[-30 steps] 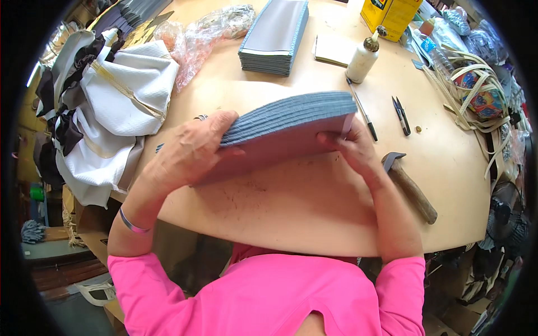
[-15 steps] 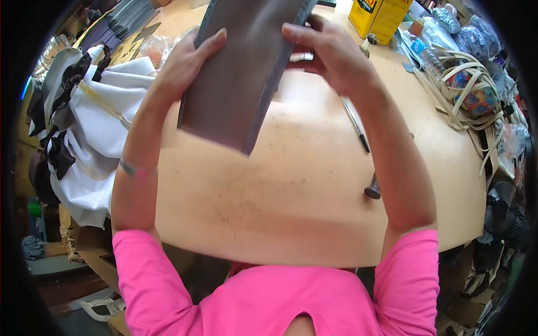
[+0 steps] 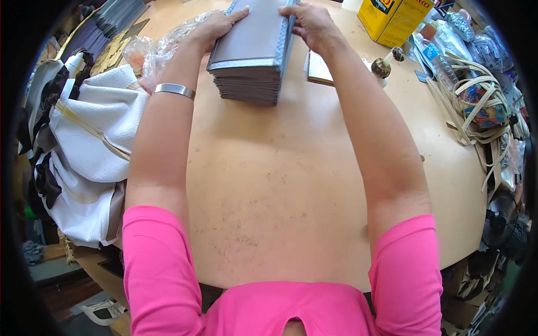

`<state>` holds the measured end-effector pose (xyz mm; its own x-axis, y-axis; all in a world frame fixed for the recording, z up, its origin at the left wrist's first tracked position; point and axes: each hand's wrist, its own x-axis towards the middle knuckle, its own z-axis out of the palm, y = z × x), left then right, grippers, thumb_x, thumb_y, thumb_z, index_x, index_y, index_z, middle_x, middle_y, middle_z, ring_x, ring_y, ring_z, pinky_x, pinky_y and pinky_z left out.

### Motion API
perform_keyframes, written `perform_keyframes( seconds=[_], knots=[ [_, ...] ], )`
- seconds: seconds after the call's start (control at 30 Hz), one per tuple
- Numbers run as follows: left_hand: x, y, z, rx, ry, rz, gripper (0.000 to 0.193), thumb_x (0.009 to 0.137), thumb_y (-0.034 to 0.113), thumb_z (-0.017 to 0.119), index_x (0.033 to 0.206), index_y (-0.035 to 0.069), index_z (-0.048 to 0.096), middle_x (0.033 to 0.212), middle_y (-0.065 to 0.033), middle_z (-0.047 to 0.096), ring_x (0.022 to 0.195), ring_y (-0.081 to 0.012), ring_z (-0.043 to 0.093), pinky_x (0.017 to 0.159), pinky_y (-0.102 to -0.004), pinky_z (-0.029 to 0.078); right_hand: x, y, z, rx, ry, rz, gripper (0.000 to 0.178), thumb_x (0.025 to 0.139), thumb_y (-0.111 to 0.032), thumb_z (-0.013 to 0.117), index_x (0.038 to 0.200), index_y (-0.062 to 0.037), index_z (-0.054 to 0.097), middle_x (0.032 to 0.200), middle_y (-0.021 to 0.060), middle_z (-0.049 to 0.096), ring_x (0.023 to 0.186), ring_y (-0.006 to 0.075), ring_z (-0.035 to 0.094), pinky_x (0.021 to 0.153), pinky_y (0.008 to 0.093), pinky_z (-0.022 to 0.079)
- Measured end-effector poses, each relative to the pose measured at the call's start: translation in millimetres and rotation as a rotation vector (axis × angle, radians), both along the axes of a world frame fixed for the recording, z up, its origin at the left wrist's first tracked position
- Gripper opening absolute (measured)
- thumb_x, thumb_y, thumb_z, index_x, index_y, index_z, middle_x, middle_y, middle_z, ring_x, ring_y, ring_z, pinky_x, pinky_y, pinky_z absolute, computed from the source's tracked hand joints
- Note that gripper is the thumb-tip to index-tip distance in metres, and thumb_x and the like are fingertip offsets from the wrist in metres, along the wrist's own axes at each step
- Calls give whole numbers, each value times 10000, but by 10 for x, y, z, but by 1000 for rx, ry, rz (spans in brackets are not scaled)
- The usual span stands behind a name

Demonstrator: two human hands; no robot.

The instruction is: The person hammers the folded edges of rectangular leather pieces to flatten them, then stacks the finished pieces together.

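Observation:
A stack of thin dark panels (image 3: 246, 89) stands on the wooden table (image 3: 280, 185) at the far middle. Its topmost piece, a grey-brown rectangular panel (image 3: 252, 39) with a bluish border, lies on or just over the pile; I cannot tell whether it fully rests there. My left hand (image 3: 221, 25) grips the panel's left edge, thumb on top and the other fingers mostly hidden. At the right edge, my right hand (image 3: 315, 27) pinches it between thumb and bent fingers. A metal bracelet (image 3: 175, 89) circles my left wrist.
White fabric (image 3: 95, 123) is heaped along the left edge, near crumpled clear plastic (image 3: 151, 59). A yellow can (image 3: 389, 21), a brush-like tool with a dark bulb (image 3: 382, 67) and a flat board (image 3: 320, 73) sit beyond my right forearm. Pale straps (image 3: 471, 101) tangle at far right.
Both hands have carried the panel away from me and lowered it onto or close over the stack. Its tilt has flattened. The view has shifted slightly, showing the stack's front.

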<state>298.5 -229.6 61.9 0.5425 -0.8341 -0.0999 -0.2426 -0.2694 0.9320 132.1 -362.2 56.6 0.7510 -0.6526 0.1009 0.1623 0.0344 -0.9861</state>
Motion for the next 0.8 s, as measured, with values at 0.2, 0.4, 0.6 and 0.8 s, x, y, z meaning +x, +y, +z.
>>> perform_keyframes(
  seconds=[0.2,0.4,0.6,0.8],
  knots=[
    [-18,5,-76,77,-37,-8,658,831,500,605,1061,-115,574,946,-206,635,785,-249,652,670,-340,533,-63,86,-188,113,-62,-32,330,783,-96,671,1084,-11,567,897,27,598,812,117,569,747,269,466],
    [12,-41,-23,118,4,26,663,829,503,605,1090,-105,564,993,-204,627,805,-250,651,682,-331,536,-72,177,-157,84,-37,-79,304,828,-169,645,1083,-14,585,940,16,610,843,108,560,768,288,451],
    [160,38,-80,101,23,-4,653,831,487,612,1119,-95,543,976,-182,630,793,-217,649,668,-313,539,-122,676,-323,-27,-109,-162,692,841,-339,612,1308,112,372,1207,171,536,1091,216,509,964,286,364],
    [43,48,-100,-10,-2,22,583,843,455,612,1108,-61,547,946,-146,633,747,-174,645,641,-288,542,-129,604,-386,-28,-122,-136,837,846,-369,593,1402,88,166,1424,217,310,1329,241,291,1081,286,204]
  ],
)
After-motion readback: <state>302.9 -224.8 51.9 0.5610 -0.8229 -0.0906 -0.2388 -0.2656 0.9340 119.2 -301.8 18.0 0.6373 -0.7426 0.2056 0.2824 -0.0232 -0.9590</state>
